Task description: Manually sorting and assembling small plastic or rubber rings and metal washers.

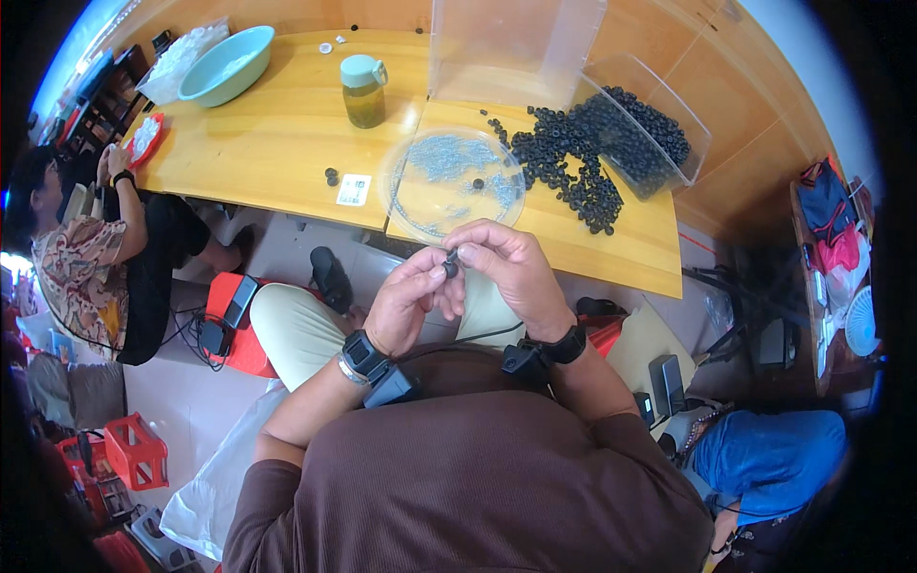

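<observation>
Both hands met on a small black rounded piece [452,270]

The piece was off the table, at the fingertips, in front of the wearer's chest and just short of the table edge. The step in hand looked like close fingertip work on this one part; the next move, as far as could be judged, called for a steady left pinch and fine control from the right. The left hand [404,304] had its thumb pressed in on the piece, the other fingers curled behind. The right hand [516,272] had thumb and forefinger drawn together on the dark upper end, leaving hardly any gap. Whether that end was a separate part could not be told.

Outward from the piece, at 12 o'clock, a round, clear plastic tray [435,202] held small silvery-blue bits [447,156] and one black piece. Between 1 and 2 o'clock spread a heap of black, ring-like parts [564,158], reaching a clear, rectangular plastic bin [630,72] with more inside. At 10 o'clock lay a white, rectangular card [353,190], and at 11 o'clock stood a see-through bottle with a pale-green lid [363,94], all on a yellow, wood-grained table [296,105]
</observation>
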`<control>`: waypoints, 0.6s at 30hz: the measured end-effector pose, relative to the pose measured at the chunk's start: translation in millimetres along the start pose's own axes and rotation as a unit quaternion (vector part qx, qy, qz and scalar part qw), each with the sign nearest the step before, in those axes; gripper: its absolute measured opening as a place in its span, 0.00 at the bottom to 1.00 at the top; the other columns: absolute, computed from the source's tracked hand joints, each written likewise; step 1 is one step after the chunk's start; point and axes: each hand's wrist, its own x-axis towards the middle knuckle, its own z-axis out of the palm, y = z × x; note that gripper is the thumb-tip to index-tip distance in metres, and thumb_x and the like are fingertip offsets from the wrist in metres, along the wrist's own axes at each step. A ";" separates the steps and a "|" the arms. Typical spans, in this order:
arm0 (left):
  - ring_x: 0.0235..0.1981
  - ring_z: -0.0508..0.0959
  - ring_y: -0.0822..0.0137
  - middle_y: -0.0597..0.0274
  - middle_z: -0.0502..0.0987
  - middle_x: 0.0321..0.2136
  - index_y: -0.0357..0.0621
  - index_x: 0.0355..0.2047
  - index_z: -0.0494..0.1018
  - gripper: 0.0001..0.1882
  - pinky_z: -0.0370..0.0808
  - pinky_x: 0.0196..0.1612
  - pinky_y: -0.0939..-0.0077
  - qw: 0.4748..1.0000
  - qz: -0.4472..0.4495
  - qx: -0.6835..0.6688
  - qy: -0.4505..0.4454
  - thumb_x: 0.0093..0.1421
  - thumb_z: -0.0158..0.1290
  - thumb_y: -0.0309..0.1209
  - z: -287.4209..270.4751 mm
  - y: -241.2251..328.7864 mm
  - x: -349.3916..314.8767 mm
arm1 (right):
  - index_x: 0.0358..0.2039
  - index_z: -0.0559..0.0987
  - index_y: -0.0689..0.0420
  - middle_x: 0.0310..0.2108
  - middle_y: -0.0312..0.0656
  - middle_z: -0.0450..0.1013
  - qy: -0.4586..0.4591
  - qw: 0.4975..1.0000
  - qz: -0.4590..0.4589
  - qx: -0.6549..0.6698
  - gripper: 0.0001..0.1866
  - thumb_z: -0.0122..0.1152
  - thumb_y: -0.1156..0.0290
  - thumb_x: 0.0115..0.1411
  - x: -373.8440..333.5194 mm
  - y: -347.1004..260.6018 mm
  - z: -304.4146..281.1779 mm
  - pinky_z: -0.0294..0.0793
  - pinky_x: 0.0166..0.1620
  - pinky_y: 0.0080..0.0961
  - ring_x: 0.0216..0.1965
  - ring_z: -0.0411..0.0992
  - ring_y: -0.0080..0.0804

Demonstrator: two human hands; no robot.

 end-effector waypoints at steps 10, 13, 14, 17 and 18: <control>0.26 0.75 0.70 0.61 0.74 0.26 0.42 0.36 0.68 0.15 0.69 0.31 0.80 0.997 0.016 0.062 0.046 0.60 0.48 0.42 -1.9 -1.6 -1.8 | 0.33 0.76 0.63 0.30 0.35 0.73 0.050 0.995 -0.045 -0.075 0.06 0.56 0.74 0.60 -2.0 8.7 -0.2 0.70 0.36 0.16 0.31 0.69 0.18; 0.27 0.74 0.71 0.62 0.74 0.26 0.41 0.36 0.68 0.16 0.68 0.31 0.80 0.995 0.030 0.089 0.047 0.60 0.48 0.42 -2.6 -3.2 -1.1 | 0.32 0.76 0.63 0.30 0.36 0.73 0.060 0.991 -0.061 -0.101 0.06 0.56 0.74 0.59 -2.4 12.8 -1.6 0.69 0.36 0.16 0.31 0.70 0.19; 0.27 0.74 0.71 0.62 0.74 0.26 0.41 0.37 0.68 0.16 0.68 0.32 0.80 0.993 0.034 0.099 0.047 0.60 0.48 0.42 -3.3 -3.7 -0.6 | 0.32 0.76 0.63 0.30 0.36 0.73 0.061 0.991 -0.061 -0.100 0.06 0.56 0.74 0.59 -2.5 12.5 -1.3 0.69 0.36 0.16 0.31 0.70 0.19; 0.27 0.74 0.72 0.62 0.74 0.27 0.41 0.37 0.68 0.16 0.68 0.32 0.80 0.991 0.035 0.118 0.051 0.60 0.48 0.42 -2.3 -3.3 -0.3 | 0.31 0.76 0.63 0.29 0.38 0.73 0.071 0.983 -0.084 -0.148 0.06 0.57 0.74 0.58 -2.8 12.0 0.6 0.69 0.35 0.16 0.30 0.70 0.20; 0.27 0.74 0.72 0.63 0.74 0.27 0.41 0.37 0.68 0.16 0.68 0.32 0.80 0.990 0.033 0.128 0.055 0.61 0.47 0.42 -1.6 -3.0 -0.5 | 0.31 0.76 0.64 0.29 0.38 0.73 0.073 0.981 -0.095 -0.152 0.06 0.57 0.74 0.58 -2.9 12.8 1.5 0.70 0.35 0.17 0.30 0.70 0.20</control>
